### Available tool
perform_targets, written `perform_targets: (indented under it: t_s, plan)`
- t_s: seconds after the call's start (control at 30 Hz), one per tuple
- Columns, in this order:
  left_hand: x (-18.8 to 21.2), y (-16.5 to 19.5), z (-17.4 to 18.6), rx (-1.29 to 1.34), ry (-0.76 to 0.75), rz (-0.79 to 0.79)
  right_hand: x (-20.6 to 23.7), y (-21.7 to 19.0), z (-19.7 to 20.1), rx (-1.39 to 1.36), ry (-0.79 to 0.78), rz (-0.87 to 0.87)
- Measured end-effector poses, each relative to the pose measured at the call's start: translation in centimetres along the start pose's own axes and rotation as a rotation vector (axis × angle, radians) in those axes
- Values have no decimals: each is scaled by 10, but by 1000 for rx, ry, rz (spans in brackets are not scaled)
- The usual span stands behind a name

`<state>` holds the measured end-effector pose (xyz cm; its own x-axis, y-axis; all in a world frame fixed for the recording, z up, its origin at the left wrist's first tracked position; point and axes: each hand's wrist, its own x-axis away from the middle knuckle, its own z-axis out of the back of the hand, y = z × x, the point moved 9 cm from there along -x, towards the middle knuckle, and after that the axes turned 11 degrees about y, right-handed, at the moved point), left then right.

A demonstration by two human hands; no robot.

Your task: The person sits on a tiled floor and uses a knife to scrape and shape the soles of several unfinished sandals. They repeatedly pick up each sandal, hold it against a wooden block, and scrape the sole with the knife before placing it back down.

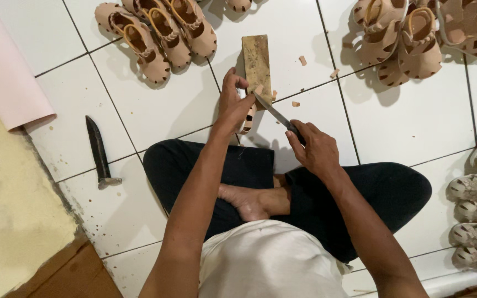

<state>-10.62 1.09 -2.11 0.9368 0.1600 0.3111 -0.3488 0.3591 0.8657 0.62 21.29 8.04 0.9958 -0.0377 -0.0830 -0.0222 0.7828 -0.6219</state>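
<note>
Left hand (232,105) pinning small sandal (247,118) against wooden block (256,60), centre; right hand (316,146) gripping knife (271,110). Sandal piles (155,33) far, spare blade (97,149) left. Sandal mostly hidden.

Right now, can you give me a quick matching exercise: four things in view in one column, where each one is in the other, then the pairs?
Things:
1. Knife
2. Spare blade
3. Pink roll
4. Wooden block

Places:
A. Top left, lying on the floor edge
B. In the right hand, tip at the sandal held by the left hand
C. On the tiles, beyond the hands
D. Alone on the tiles, left of the knee

Pairs: 1-B, 2-D, 3-A, 4-C
</note>
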Motion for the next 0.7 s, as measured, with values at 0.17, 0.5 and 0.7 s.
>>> perform_targets:
  t_s: [0.17, 0.5, 0.7]
  plan:
    - [4, 8, 3, 18, -2, -48, 2, 0, 0, -20, 4, -7]
    - [6, -4, 3, -52, -19, 9, 11, -12, 4, 250, 135, 202]
    - [3, -4, 1, -74, -101, 33, 12, -13, 4, 309, 176, 245]
